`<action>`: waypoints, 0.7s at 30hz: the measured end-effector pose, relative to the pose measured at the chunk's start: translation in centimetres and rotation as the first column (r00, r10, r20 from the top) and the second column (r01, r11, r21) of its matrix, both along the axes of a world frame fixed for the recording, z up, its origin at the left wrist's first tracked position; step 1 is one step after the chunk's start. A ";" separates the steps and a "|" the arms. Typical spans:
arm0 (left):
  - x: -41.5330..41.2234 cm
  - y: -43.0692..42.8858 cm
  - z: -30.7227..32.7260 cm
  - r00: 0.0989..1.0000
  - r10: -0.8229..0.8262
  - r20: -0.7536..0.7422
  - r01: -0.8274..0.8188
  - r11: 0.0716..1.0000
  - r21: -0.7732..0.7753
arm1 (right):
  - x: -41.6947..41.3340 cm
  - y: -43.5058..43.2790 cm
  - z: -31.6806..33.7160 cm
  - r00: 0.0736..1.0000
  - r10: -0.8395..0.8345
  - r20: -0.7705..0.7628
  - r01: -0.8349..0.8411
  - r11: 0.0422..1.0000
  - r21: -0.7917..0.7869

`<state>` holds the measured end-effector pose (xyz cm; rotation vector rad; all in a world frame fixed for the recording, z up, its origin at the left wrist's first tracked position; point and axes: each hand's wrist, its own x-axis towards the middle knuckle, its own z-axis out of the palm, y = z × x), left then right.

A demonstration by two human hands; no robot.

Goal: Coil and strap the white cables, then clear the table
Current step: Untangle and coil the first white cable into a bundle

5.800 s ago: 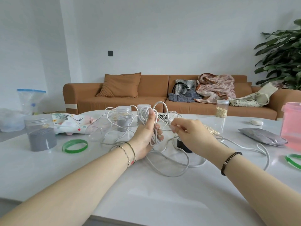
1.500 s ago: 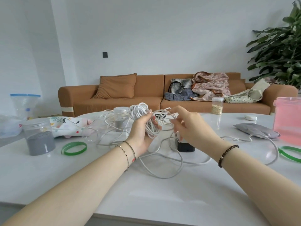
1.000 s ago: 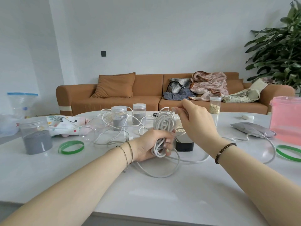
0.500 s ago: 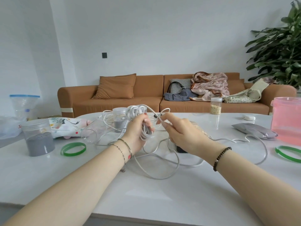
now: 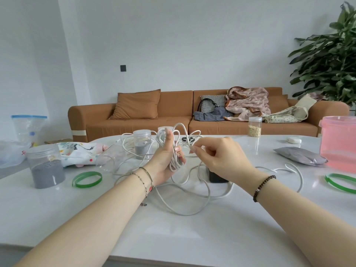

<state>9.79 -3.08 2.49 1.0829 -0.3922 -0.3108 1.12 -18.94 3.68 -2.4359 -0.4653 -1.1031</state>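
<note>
A bundle of white cable loops (image 5: 174, 160) stands upright in my left hand (image 5: 165, 162), which grips it above the white table (image 5: 173, 237). My right hand (image 5: 217, 157) pinches a strand of the same cable beside the bundle, just right of my left fingers. More loose white cable (image 5: 188, 205) trails in wide loops over the table below both hands and out to the right. A small black box (image 5: 216, 176) sits on the table behind my right wrist, partly hidden.
Clear jars of grey powder (image 5: 45, 166) (image 5: 142, 144) stand left and centre. Green strap rings (image 5: 86, 179) (image 5: 341, 183) lie on either side. A pink tub (image 5: 339, 143), a grey pouch (image 5: 300, 156), a grain jar (image 5: 254, 127) and a patterned cloth (image 5: 77, 153) also occupy the table.
My left hand has stayed upright with the bundle while my right hand drew back to the right, pinching a strand at the bundle's side. Loose loops on the table shifted slightly.
</note>
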 end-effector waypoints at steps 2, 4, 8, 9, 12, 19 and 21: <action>-0.3 0.1 -0.1 0.998 -0.045 0.046 0.042 0.997 0.059 | 0.0 0.1 -0.1 1.000 -0.002 -0.010 0.002 0.999 -0.035; -0.4 0.2 -0.2 0.993 -0.078 0.086 0.066 0.988 0.138 | 0.0 0.3 -0.3 0.999 -0.009 -0.047 0.005 0.996 -0.091; -0.7 0.0 -0.5 0.992 -0.044 0.119 0.014 0.969 0.247 | 0.0 0.7 -0.6 0.986 -0.065 -0.155 0.027 0.971 -0.237; -0.7 0.0 -0.6 0.994 -0.023 0.108 -0.004 0.970 0.243 | 0.1 0.8 -0.6 0.981 -0.056 -0.183 0.011 0.971 -0.238; -0.7 -0.1 -0.6 0.999 -0.013 0.032 0.010 0.995 0.096 | 0.5 1.0 -1.0 0.968 -0.005 -0.249 -0.038 0.985 -0.169; -0.4 -0.1 -0.6 0.997 0.023 -0.069 -0.024 1.000 -0.004 | 0.8 1.0 -1.4 0.977 0.031 -0.213 -0.062 0.988 -0.139; -0.2 -0.2 -0.7 0.997 0.051 -0.053 -0.048 0.997 0.058 | 0.7 1.0 -1.4 0.977 0.024 -0.212 -0.058 0.986 -0.154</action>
